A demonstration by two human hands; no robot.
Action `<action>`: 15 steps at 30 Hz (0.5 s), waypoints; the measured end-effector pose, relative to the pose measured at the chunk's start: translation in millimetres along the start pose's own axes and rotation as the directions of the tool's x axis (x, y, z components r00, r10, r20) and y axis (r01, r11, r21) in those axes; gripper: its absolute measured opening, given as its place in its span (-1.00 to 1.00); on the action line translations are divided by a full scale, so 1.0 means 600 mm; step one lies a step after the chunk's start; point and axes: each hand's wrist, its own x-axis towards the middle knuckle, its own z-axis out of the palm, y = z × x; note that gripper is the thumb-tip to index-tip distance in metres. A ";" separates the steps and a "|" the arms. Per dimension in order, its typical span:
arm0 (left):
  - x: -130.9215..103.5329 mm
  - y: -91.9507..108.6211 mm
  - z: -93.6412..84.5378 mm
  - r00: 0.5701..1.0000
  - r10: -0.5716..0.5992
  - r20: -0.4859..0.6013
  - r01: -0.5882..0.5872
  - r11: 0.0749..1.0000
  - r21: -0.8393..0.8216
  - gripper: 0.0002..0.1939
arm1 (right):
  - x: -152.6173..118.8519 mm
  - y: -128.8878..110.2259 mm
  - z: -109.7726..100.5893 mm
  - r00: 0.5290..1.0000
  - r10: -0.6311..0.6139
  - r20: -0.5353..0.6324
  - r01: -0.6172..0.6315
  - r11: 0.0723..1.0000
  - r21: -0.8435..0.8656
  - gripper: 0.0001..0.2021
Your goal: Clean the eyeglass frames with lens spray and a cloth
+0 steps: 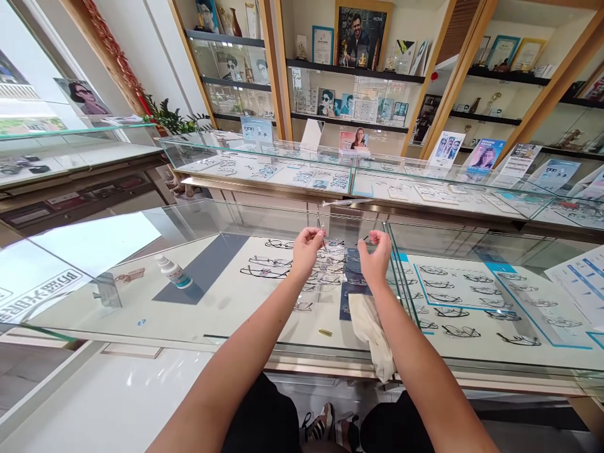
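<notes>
Above the glass counter, my left hand [306,250] pinches a thin-framed pair of eyeglasses [319,217] between thumb and fingertips. The clear lenses and thin rims are hard to make out against the background. My right hand [376,255] is on the other side with curled fingers, closed at a thin dark tip that looks like part of the same eyeglasses. Below my right wrist, a cream cloth [372,330] lies draped over the counter's front edge. Several eyeglasses [330,267] in rows show through the glass beneath my hands.
A white spray-type bottle [174,272] stands on the glass counter [236,314] to the left. A small yellow-gold piece [325,332] lies near the front edge. More eyeglasses [460,331] fill the right side of the case. Another display case [283,160] stands behind.
</notes>
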 end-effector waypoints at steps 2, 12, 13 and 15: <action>-0.007 -0.003 0.006 0.998 0.020 0.051 -0.022 0.999 0.044 -0.60 | -0.010 -0.011 0.000 0.977 -0.160 0.138 0.166 0.985 -0.035 -0.75; -0.038 -0.003 0.028 0.971 0.119 0.205 -0.151 0.978 0.147 -0.74 | -0.030 -0.017 0.024 0.883 -0.203 0.423 0.178 0.979 0.098 -0.79; -0.039 -0.002 0.028 0.971 0.119 0.206 -0.151 0.978 0.145 -0.75 | -0.031 -0.018 0.024 0.882 -0.203 0.426 0.176 0.979 0.103 -0.80; -0.041 -0.002 0.029 0.973 0.120 0.199 -0.149 0.980 0.136 -0.78 | -0.032 -0.020 0.025 0.881 -0.205 0.426 0.177 0.979 0.106 -0.80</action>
